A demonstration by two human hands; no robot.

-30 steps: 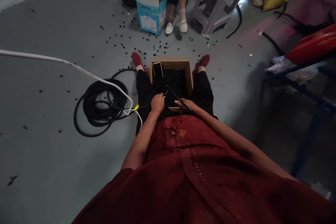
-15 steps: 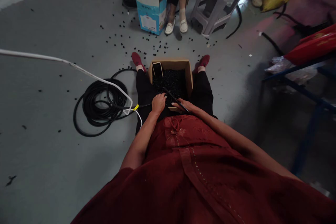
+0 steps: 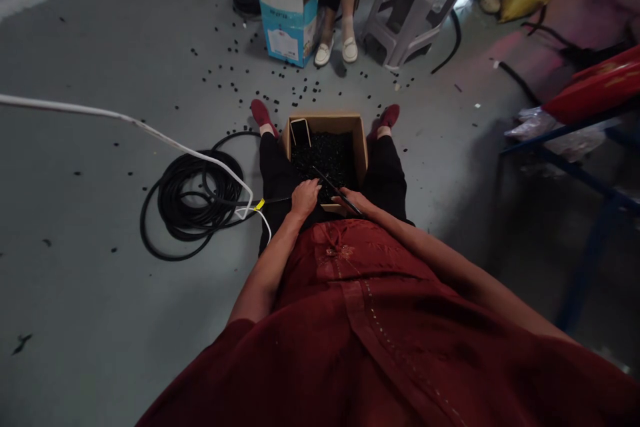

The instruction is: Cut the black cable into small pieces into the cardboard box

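My left hand (image 3: 305, 197) is closed around a black strip (image 3: 277, 200), which runs left to a loose coil (image 3: 193, 203) on the floor. In my right hand (image 3: 356, 201) is a long, thin dark tool (image 3: 330, 183), angled up and left, its tip close to my left fingertips; its exact kind is hard to make out. Both hands are over the near edge of a cardboard box (image 3: 364, 153) between my legs. Small black pieces (image 3: 333, 150) fill much of the box, and a phone-like object (image 3: 301, 133) leans in its far left corner.
A white cord (image 3: 120, 117) crosses from the left to a yellow tag (image 3: 259, 204). Black bits lie scattered on the floor. Ahead are a blue-and-white carton (image 3: 285, 30), another person's feet (image 3: 336, 52) and a grey plastic stool (image 3: 400, 13). A blue metal frame (image 3: 560, 140) stands at right.
My left hand has shifted slightly to the right, nearer the dark tool, with the strip drawn along. My right hand has barely moved.
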